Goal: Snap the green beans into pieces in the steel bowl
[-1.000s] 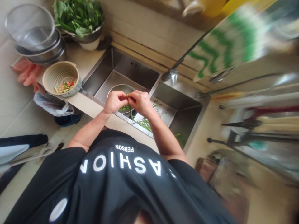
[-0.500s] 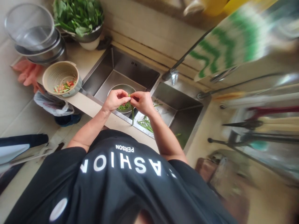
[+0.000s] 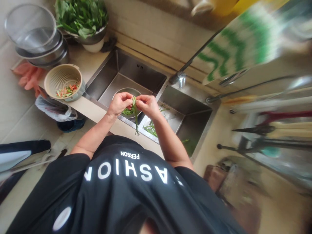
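Over the double sink my two hands pinch a long green vegetable stem [image 3: 136, 118], which hangs down between them. Its upper part looks split open lengthwise. My left hand [image 3: 119, 104] grips one side of the top, fingertips closed. The other side is between the thumb and fingers of my right hand [image 3: 148, 106]. Beneath my hands a round pan [image 3: 124, 89] stands in the left basin, with short green stem pieces [image 3: 128, 111] in it. More long green stems [image 3: 151, 129] lie in the right basin, partly covered by my right forearm.
A beige colander [image 3: 50, 79] with red and green chopped bits stands at the left counter edge. Behind are stacked bowls [image 3: 41, 55] and a bowl of leafy greens [image 3: 81, 19]. The faucet [image 3: 181, 80] rises behind the basins; a knife [image 3: 253, 130] hangs at right.
The top of the stem has spread into a wider, paler split between my fingers. Its hanging end has shifted slightly left and lower. Both hands stay in nearly the same place.
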{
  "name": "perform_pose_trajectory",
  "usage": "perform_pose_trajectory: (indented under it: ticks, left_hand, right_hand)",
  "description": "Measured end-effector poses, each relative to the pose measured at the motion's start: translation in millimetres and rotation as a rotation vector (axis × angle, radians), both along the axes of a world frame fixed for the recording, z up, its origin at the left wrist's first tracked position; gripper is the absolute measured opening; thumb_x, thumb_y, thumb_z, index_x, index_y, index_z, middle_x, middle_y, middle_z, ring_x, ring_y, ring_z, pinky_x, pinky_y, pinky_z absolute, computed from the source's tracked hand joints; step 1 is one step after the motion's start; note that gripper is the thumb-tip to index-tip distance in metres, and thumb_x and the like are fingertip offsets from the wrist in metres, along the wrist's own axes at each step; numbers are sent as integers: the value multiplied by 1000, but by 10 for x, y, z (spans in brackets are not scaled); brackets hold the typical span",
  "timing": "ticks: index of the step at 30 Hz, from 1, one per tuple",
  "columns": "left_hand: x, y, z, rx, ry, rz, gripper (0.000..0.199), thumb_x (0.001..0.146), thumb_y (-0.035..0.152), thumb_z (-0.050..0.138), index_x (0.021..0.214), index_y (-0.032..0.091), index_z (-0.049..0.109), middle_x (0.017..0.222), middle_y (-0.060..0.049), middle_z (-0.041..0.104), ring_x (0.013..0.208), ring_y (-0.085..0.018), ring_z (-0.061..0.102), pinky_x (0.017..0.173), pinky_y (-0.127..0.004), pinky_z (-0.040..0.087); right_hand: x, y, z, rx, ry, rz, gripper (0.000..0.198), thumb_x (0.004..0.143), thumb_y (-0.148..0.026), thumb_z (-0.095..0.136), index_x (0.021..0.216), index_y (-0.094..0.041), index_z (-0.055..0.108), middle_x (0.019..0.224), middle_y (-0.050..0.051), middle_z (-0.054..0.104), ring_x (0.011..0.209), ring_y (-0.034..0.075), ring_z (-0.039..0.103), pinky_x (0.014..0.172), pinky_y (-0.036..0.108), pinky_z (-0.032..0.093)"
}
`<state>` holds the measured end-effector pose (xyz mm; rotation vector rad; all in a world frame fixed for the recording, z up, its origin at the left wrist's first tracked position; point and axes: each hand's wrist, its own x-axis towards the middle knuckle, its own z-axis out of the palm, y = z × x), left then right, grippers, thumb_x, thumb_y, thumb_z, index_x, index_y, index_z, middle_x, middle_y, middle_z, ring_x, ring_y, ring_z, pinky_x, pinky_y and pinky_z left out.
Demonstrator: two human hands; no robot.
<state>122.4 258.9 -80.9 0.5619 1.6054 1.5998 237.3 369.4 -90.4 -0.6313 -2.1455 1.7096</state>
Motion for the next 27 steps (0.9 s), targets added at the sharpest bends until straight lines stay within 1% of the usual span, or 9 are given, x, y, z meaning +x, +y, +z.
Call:
perform_pose_trajectory:
  ticks: [2,7,11,13,17,20,22,25,27]
  left_hand:
    - [1,-9,-9,1,-6,-17,21,60,23,74,77,13,66,61,1,65,51,-8,58,50,-19,50]
    - [24,-29,-15,5,42,-75,31,59,32,83,76,14,65,62,1,65,53,-9,60,52,-21,51]
    - [17,-11,-56,-8,47,-6,32,61,36,80,77,14,62,61,2,64,51,-9,60,51,-20,52]
    - [0,4,-93,-4,44,65,32,62,37,79,76,15,60,60,3,63,49,-8,59,50,-20,51]
    - [-12,17,-154,12,37,151,30,67,38,76,78,16,59,60,3,62,49,-7,58,51,-20,52]
    - [18,-2,-155,12,33,71,33,63,37,80,80,15,62,66,2,66,54,-9,61,54,-21,54]
    - [43,-21,-141,16,36,14,34,60,35,82,81,13,65,68,1,68,57,-10,62,56,-22,54]
    - [62,-36,-132,8,51,25,33,59,34,80,79,13,66,68,0,68,57,-10,62,57,-22,54]
    - [60,-34,-141,-3,63,40,31,60,34,79,79,13,65,68,0,69,57,-10,61,56,-22,53]
  right_hand:
    - [5,3,6,-10,1,-20,22,71,-28,52,71,-14,69,51,-2,54,48,9,44,48,22,33]
    - [24,39,31,60,17,-42,21,75,-29,56,76,-14,71,54,-1,57,51,10,48,51,22,36]
    - [50,74,-46,-54,50,39,32,84,-42,56,84,-14,71,58,0,59,53,11,51,53,24,41]
    - [72,71,-101,-64,68,85,37,83,-49,60,88,-14,71,65,1,63,57,12,53,56,24,43]
    - [109,35,-161,69,35,98,35,83,-47,62,86,-14,73,72,3,67,63,13,55,60,25,42]
    - [114,24,-138,181,47,28,30,86,-40,58,85,-14,73,73,4,68,65,13,55,63,26,42]
    - [118,29,-106,271,60,19,26,88,-35,57,86,-15,73,76,4,68,67,14,55,65,26,42]
    - [130,37,-79,398,61,80,22,88,-29,56,90,-16,73,78,4,65,69,14,55,67,26,42]
    - [136,31,-90,445,58,98,20,87,-26,57,93,-16,73,77,4,63,70,14,54,68,26,43]
